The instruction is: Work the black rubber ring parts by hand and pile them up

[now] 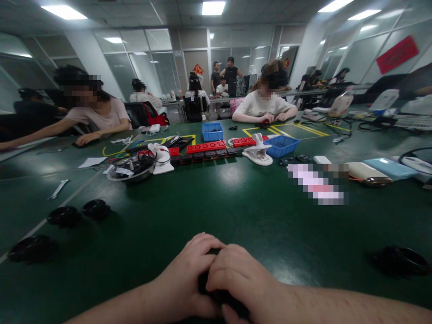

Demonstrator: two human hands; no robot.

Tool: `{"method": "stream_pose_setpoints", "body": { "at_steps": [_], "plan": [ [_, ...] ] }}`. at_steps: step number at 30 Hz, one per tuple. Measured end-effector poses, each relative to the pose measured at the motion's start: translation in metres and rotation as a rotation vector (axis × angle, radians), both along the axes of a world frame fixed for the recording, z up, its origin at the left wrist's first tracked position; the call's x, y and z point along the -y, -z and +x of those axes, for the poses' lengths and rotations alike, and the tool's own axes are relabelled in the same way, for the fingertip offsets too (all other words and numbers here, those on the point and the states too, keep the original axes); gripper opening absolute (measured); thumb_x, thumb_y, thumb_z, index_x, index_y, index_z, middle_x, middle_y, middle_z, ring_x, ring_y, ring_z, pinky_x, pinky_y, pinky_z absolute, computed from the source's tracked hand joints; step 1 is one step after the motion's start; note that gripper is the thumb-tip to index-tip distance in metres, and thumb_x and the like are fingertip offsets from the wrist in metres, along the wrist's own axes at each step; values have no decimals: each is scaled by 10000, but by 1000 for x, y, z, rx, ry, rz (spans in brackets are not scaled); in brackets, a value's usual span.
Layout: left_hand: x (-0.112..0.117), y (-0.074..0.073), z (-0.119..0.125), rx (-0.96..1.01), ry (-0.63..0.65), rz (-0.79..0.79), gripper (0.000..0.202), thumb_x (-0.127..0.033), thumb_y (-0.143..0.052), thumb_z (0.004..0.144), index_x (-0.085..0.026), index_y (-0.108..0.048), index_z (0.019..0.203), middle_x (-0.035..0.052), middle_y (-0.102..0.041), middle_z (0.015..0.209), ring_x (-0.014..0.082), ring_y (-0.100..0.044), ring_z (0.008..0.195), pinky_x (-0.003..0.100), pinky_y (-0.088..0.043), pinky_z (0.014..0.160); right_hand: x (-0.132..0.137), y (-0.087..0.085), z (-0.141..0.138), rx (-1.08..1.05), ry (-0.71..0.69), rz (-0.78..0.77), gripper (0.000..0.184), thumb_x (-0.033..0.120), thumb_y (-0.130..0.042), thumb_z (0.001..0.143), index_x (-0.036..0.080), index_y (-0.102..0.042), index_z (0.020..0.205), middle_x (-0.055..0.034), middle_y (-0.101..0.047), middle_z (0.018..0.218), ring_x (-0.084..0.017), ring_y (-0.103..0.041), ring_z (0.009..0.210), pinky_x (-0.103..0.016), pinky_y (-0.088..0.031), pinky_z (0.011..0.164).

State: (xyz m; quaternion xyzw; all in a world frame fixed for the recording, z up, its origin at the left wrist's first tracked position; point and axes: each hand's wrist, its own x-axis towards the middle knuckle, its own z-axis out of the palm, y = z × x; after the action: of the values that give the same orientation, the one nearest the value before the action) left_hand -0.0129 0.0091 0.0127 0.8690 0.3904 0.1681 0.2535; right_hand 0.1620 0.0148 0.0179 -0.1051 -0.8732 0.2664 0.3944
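Note:
Both hands are closed around a black object (204, 282) low in the middle of the view, over the near part of the table. My left hand (189, 274) wraps its left side. From the right, my right hand (241, 276) curls its fingers over the top. Most of the object is hidden, so its kind cannot be made out. To the left lie three black, glossy, ring-like parts, a nearer one (32, 248), a middle one (64, 216) and a farther one (96, 209). Another black ring-like part (401, 261) lies at the far right.
The green table (216, 207) holds a wrench (59, 189), a metal bowl (131, 174) of black parts, red power strips (205, 146), a white clip stand (259, 153) and blue bins (282, 146). At right are a light-blue case (389, 168) and cables. Co-workers sit opposite and at left.

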Motion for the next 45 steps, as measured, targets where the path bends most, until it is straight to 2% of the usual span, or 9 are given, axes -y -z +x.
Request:
{"method": "stream_pose_setpoints", "body": {
  "at_steps": [9,13,17,23,29,34,39,42,45],
  "plan": [
    [-5,-5,-7,-135,124,-53,440,-448,-696,665,-343,-608,1084,10,-509,1280,300,-411,1206,559,-209,1037,-1,5,-1,32,-89,84,153,152,-388,793,162,-538,821,-11,-625,794,-105,-551,816,-285,-340,964],
    [0,-8,-3,-136,122,-31,661,-462,-714,626,-351,-472,1231,18,-493,1286,290,-416,1204,577,-170,1051,-2,-1,2,37,-43,100,144,237,-519,777,153,-548,890,-26,-633,856,-135,-536,900,-294,-351,959],
    [9,10,-2,-96,11,136,894,-551,-710,556,-224,-361,1310,123,-477,1294,349,-434,1179,639,-191,1015,1,-3,4,85,43,33,312,321,-607,742,147,-525,989,-66,-608,987,-167,-522,968,-316,-371,915],
    [19,35,0,-102,-134,306,619,-326,-623,638,-204,-415,1208,110,-576,1109,315,-505,1082,627,-255,990,5,8,0,170,176,-43,406,389,-665,692,153,-523,990,-64,-600,963,-189,-522,867,-323,-406,753],
    [11,16,2,-54,-85,206,510,-369,-657,601,-214,-517,1065,63,-556,997,274,-527,967,593,-192,1024,4,1,3,103,150,-58,254,305,-551,762,170,-509,973,-51,-588,945,-168,-516,871,-311,-404,776],
    [2,-3,1,-11,54,-13,474,-281,-696,576,-227,-574,1031,57,-515,1122,280,-457,1083,449,-336,998,2,0,2,-27,22,37,194,190,-415,754,173,-486,934,-43,-588,899,-142,-515,876,-285,-411,828],
    [-1,-15,1,-69,182,-102,561,-240,-700,616,-307,-532,1148,3,-493,1246,260,-413,1176,478,-194,1080,-1,7,-3,-41,-76,90,198,226,-341,794,165,-488,912,-44,-597,866,-137,-509,881,-284,-399,881],
    [-2,-13,0,-81,160,-99,710,-372,-718,634,-291,-404,1266,36,-486,1275,270,-416,1193,530,-162,1078,-2,6,-2,-39,-69,93,217,265,-351,823,149,-492,941,-57,-597,887,-143,-505,929,-283,-393,895],
    [2,4,-4,-90,72,-2,893,-565,-719,552,-222,-350,1289,118,-472,1287,345,-413,1190,626,-171,1029,-1,4,0,-21,-15,102,233,302,-406,838,140,-489,983,-66,-594,954,-145,-504,969,-296,-373,912]
  ]
}}
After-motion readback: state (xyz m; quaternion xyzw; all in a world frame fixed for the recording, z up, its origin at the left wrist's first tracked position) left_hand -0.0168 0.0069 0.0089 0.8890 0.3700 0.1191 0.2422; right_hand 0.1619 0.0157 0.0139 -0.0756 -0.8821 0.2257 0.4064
